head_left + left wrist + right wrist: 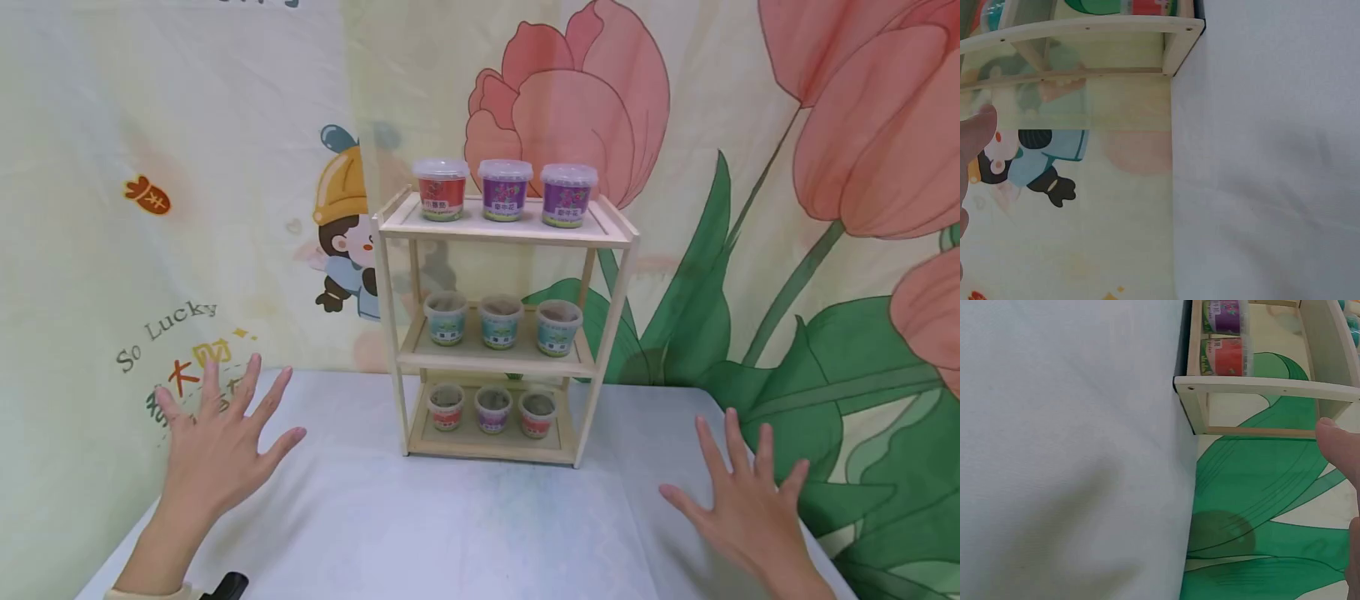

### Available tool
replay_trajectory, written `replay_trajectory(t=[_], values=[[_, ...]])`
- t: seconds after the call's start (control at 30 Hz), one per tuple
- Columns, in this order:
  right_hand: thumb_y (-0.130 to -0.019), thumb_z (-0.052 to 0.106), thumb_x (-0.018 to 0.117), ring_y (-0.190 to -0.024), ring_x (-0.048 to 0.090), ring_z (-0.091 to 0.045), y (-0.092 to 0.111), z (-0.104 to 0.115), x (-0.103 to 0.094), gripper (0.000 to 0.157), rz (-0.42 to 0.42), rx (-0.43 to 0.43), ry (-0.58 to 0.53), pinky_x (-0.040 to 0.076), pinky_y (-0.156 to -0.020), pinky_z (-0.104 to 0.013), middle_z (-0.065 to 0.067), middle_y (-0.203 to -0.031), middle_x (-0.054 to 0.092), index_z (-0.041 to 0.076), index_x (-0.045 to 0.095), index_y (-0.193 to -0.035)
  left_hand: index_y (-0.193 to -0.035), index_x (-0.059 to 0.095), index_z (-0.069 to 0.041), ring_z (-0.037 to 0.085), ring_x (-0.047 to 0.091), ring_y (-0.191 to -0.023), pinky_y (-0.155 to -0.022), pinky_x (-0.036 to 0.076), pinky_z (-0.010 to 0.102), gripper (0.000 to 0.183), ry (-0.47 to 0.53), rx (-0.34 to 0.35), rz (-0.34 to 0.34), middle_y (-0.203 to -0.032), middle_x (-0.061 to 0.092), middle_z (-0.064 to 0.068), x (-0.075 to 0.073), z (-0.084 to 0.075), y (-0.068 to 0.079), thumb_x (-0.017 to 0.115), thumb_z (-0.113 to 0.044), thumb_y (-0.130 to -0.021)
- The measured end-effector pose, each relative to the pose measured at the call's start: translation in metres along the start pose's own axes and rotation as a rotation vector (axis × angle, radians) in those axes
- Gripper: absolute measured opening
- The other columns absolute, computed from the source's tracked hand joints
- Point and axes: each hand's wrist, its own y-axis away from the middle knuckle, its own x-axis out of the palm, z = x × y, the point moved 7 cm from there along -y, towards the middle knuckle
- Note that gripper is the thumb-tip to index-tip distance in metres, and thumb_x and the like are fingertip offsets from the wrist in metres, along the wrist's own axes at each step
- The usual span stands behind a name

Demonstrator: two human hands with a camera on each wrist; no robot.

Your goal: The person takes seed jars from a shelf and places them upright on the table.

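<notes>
Both hands hover with fingers spread and hold nothing: the left hand [217,454] left of a three-tier wooden shelf [498,364], the right hand [753,504] to its right. Neither touches it. On the top tier stand lidded cups: a red one [441,192] and two purple ones, one in the middle [506,192] and one on the right [567,197]. Three blue-green cups [500,323] line the middle tier. The bottom tier holds a red cup [447,408], a purple cup [492,411] and another red cup [537,417]. Fingertips edge into both wrist views.
The shelf stands at the back of a table with a white cloth [465,525]. Behind it hangs a printed backdrop [247,108] with tulips and a cartoon child. A black band [227,586] is at the left wrist.
</notes>
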Motion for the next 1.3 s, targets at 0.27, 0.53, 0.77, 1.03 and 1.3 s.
replay_trajectory(t=[0.27,0.53,0.77,1.03,1.3], values=[[-0.091,0.076,0.064,-0.154,-0.012,-0.062,-0.013,0.011,-0.018,0.113,-0.053,-0.045,0.005,-0.009,-0.102,-0.093,-0.018,-0.178,-0.007,0.027,0.003,-0.172,-0.17,0.021,-0.038,0.049,-0.013,-0.16,-0.109,-0.024,0.08,0.092,0.01,0.004,-0.023,-0.178,0.012,0.009,-0.01,-0.005,-0.015,0.061,-0.072,-0.093],[-0.089,0.075,0.068,-0.157,-0.013,-0.057,-0.033,0.03,-0.044,0.114,-0.11,-0.09,0.003,-0.01,-0.107,-0.089,-0.016,-0.178,-0.005,0.028,0.005,-0.172,-0.17,0.012,-0.041,0.05,-0.013,-0.16,-0.11,-0.022,0.08,0.095,0.009,0.003,-0.034,-0.179,0.009,0.01,-0.02,-0.014,-0.031,0.061,-0.07,-0.094],[-0.091,0.063,0.074,-0.16,-0.006,-0.053,-0.052,0.055,-0.074,0.11,-0.174,-0.167,-0.107,-0.002,-0.111,-0.088,-0.02,-0.178,0.002,0.021,0.012,-0.172,-0.171,0.008,-0.041,0.057,0.001,-0.158,-0.111,-0.014,0.084,0.095,0.043,0.016,-0.049,-0.178,0.013,0.012,-0.025,-0.029,-0.047,0.06,-0.067,-0.096],[-0.093,0.041,0.081,-0.155,0.026,-0.052,-0.067,0.095,-0.113,0.102,-0.257,-0.265,-0.281,0.037,-0.099,-0.081,-0.019,-0.175,0.018,0.023,0.019,-0.172,-0.172,0.014,-0.034,0.06,0.021,-0.154,-0.113,0.008,0.087,0.092,0.263,0.007,-0.071,-0.174,0.025,0.017,-0.023,-0.052,-0.063,0.067,-0.053,-0.099],[-0.089,0.016,0.086,-0.139,0.05,-0.04,-0.067,0.128,-0.139,0.094,-0.323,-0.368,-0.471,0.055,-0.093,-0.055,-0.013,-0.167,0.035,0.018,0.034,-0.167,-0.171,0.023,-0.027,0.05,0.039,-0.15,-0.11,0.034,0.078,0.087,0.483,0.008,-0.134,-0.169,0.037,0.018,-0.019,-0.079,-0.078,0.072,-0.04,-0.1]])
